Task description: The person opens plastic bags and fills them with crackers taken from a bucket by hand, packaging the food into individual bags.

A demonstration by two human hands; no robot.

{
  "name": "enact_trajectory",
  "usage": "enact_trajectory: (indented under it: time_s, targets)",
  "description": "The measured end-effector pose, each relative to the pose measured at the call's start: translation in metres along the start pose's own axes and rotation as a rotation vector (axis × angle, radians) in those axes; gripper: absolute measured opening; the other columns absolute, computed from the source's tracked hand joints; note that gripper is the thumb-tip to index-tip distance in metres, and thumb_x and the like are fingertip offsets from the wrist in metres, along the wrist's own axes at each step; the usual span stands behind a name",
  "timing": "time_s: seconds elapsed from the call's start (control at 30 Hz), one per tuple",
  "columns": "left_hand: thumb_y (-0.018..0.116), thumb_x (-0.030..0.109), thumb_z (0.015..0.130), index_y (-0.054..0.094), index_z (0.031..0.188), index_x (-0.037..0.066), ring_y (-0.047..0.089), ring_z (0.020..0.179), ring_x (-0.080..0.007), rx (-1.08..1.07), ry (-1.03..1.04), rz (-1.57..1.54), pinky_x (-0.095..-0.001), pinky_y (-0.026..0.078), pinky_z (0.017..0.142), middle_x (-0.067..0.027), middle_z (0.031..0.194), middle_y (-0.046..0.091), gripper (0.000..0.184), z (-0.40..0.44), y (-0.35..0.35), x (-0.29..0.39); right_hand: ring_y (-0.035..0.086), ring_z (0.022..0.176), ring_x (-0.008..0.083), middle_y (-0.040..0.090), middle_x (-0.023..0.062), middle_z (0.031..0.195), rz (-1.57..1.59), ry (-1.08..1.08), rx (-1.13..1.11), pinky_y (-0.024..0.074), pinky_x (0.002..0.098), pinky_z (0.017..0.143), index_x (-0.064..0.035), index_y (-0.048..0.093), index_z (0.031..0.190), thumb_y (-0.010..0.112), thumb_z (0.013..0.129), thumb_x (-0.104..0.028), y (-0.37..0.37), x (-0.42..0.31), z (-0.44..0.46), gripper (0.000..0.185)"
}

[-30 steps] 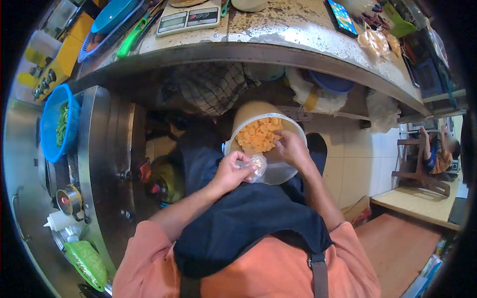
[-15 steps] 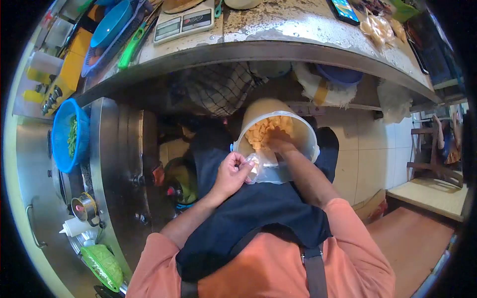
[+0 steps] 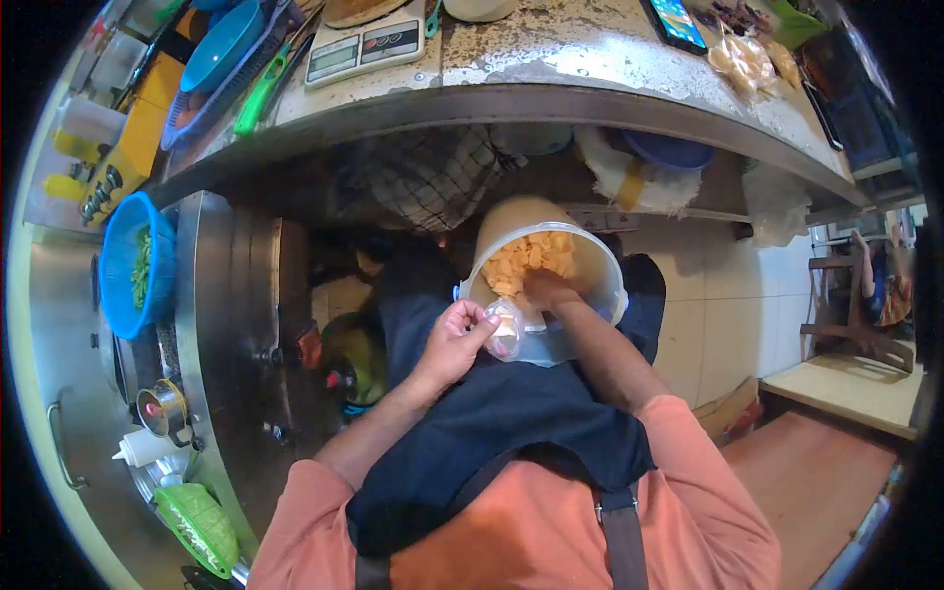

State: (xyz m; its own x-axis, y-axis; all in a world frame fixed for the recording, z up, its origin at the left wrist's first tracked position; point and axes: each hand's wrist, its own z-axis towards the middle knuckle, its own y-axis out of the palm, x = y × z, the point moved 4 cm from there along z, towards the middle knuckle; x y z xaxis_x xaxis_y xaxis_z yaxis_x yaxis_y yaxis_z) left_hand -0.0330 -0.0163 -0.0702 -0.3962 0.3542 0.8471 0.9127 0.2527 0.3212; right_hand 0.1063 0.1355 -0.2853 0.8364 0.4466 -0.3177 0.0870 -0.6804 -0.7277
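Many thin, curled orange pieces (image 3: 526,258) lie heaped in a round, tilted, translucent plastic bucket (image 3: 503,215). The bare right hand (image 3: 552,292) is inside the bucket, at the heap's near edge; its fingers are hidden, so I cannot tell their grip. By the bucket's near-left rim, the bare left hand (image 3: 458,338) pinches a small clear plastic bag (image 3: 505,336).

scale (image 3: 366,45) on worn counter (image 3: 570,59), lit phone (image 3: 677,22); blue basket (image 3: 118,264) with greens (image 3: 142,270)

The right hand's (image 3: 547,289) fingertips are hidden.
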Motion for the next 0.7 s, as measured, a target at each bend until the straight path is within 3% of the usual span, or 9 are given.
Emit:
enact_trajectory:
  time_s: [0.07,0.17,0.27,0.37,0.47,0.53,0.57,0.63,0.7]
  targets:
    - [0.058,0.012,0.094,0.047,0.094,0.006,0.063,0.067,-0.0139,-0.002,-0.032,-0.011,-0.0261,0.051,0.064,-0.0075,0.081,0.063,0.012,-0.001,0.0,-0.001,0.063,0.102,0.0326,0.064,0.019,0.111,0.08,0.067,0.018,0.0483,0.0411,0.088,-0.0038,0.063,0.11,0.056,0.079,-0.02,-0.023,-0.012,-0.02,0.035]
    - [0.057,0.012,0.094,0.047,0.095,0.007,0.064,0.074,-0.014,-0.009,-0.076,-0.065,-0.0254,0.05,0.066,-0.0073,0.084,0.063,0.011,0.0,-0.002,-0.002,0.063,0.102,0.0327,0.064,0.0211,0.11,0.131,-0.017,-0.177,0.0482,0.0417,0.087,-0.0013,0.063,0.108,0.058,0.079,-0.019,-0.051,-0.03,-0.045,0.035]
    - [0.06,0.013,0.093,0.049,0.094,0.007,0.061,0.073,-0.0112,0.006,-0.088,-0.155,-0.024,0.049,0.065,-0.0055,0.084,0.062,0.012,0.003,0.0,-0.003,0.063,0.1,0.0328,0.065,0.0216,0.106,-0.104,-0.027,-0.196,0.0488,0.0428,0.086,-0.0011,0.062,0.108,0.061,0.08,-0.021,-0.05,-0.023,-0.042,0.035]
    - [0.062,0.013,0.092,0.051,0.092,0.006,0.057,0.069,-0.0083,0.019,-0.092,-0.234,-0.0225,0.048,0.065,-0.0032,0.081,0.061,0.013,0.003,0.005,-0.002,0.064,0.099,0.0339,0.066,0.0219,0.101,-0.129,0.051,-0.093,0.0502,0.0415,0.083,-0.0009,0.059,0.112,0.063,0.081,-0.024,-0.063,-0.017,-0.048,0.039]
    - [0.061,0.013,0.092,0.051,0.093,0.006,0.058,0.072,-0.0085,-0.006,-0.091,-0.236,-0.023,0.049,0.066,-0.0034,0.083,0.061,0.012,0.008,0.007,-0.002,0.065,0.092,0.0269,0.068,0.0176,0.092,0.086,0.03,0.127,0.0523,0.0356,0.076,-0.0002,0.061,0.11,0.063,0.085,-0.027,-0.11,-0.028,-0.094,0.036]
    - [0.061,0.012,0.092,0.051,0.094,0.006,0.058,0.074,-0.0086,-0.019,-0.093,-0.204,-0.0234,0.049,0.067,-0.0036,0.085,0.061,0.012,0.011,0.01,-0.003,0.063,0.086,0.0173,0.065,0.0106,0.091,1.022,0.152,0.012,0.0519,0.03,0.07,-0.0017,0.057,0.114,0.062,0.09,-0.028,-0.128,-0.033,-0.136,0.036]
    - [0.061,0.012,0.092,0.051,0.094,0.006,0.059,0.075,-0.0089,-0.011,-0.088,-0.224,-0.0241,0.05,0.068,-0.0036,0.086,0.06,0.012,0.014,0.014,-0.002,0.063,0.086,0.0173,0.065,0.0106,0.091,1.019,0.154,0.012,0.0519,0.03,0.07,-0.0017,0.057,0.114,0.062,0.09,-0.028,-0.133,-0.033,-0.151,0.036]
    - [0.061,0.012,0.092,0.051,0.095,0.006,0.059,0.077,-0.0092,-0.008,-0.086,-0.246,-0.0247,0.051,0.07,-0.0036,0.088,0.059,0.012,0.02,0.018,-0.003,0.059,0.079,0.0103,0.063,0.0062,0.092,1.541,-0.091,-0.009,0.0508,0.0258,0.068,-0.0025,0.049,0.124,0.061,0.092,-0.025,-0.142,-0.039,-0.176,0.041]
    - [0.056,0.011,0.095,0.047,0.096,0.007,0.06,0.09,-0.0153,-0.1,-0.107,-0.219,-0.0317,0.052,0.082,-0.0063,0.097,0.057,0.01,0.029,0.023,-0.012,0.06,0.082,0.0116,0.063,0.0064,0.095,1.532,-0.156,-0.004,0.0513,0.0265,0.069,-0.0017,0.046,0.127,0.063,0.091,-0.022,-0.148,-0.043,-0.191,0.045]
